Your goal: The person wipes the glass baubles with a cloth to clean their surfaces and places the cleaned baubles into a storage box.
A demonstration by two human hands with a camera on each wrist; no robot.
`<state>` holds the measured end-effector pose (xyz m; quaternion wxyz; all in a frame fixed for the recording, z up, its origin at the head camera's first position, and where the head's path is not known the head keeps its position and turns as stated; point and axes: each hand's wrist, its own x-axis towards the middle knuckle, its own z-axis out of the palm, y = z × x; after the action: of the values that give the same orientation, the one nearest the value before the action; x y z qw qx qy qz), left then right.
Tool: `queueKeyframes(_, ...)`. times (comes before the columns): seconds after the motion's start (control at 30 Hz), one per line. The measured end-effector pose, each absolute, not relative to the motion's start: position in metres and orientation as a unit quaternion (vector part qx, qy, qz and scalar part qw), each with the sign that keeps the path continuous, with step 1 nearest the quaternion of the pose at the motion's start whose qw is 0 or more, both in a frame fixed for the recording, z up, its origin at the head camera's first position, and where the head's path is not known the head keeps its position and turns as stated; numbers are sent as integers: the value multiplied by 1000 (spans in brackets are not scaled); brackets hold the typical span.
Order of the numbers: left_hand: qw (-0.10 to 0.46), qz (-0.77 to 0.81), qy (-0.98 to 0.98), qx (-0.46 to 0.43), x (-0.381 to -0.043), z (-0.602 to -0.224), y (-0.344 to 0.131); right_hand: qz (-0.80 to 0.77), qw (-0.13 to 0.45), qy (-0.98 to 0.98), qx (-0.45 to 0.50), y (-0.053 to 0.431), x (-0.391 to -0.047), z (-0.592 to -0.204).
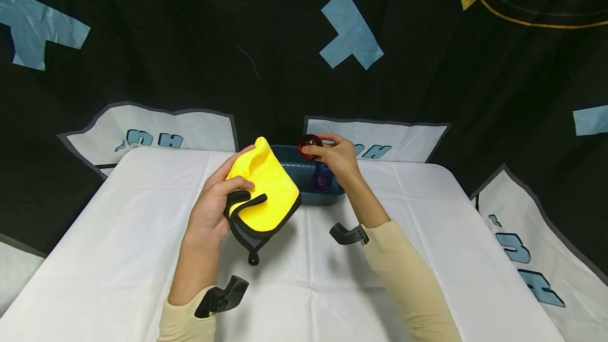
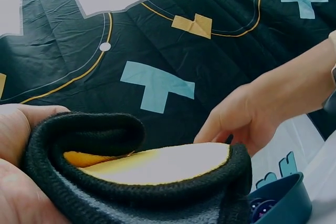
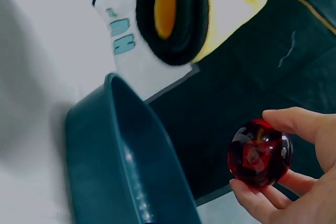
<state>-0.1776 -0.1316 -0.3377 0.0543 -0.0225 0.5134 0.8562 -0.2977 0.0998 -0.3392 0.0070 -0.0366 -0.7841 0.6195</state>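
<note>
My left hand holds a yellow cloth with a black edge and a grey underside. Its thumb lies over the yellow face, and a small loop hangs from the lower corner. Between thumb and fingers, my right hand pinches a see-through red ball. The ball is above the blue-green tub, which stands at the far side of the table. Purple and blue round things lie in the tub's right part. The cloth hides the tub's left part in the head view.
A white cloth covers the table. Behind it hangs a black sheet with light blue and yellow patches. Each wrist wears a small black device, one on the left and one on the right.
</note>
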Motion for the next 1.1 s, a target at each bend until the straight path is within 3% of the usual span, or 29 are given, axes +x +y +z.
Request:
queueKeyframes(0.4, 50, 855, 516, -21, -178, -339, -132, 589, 7, -807, -51, 95, -325, -376)
queueKeyframes(1.1, 45, 853, 519, -31, -179, -339, -135, 477, 51, -877, -34, 87, -333, -409)
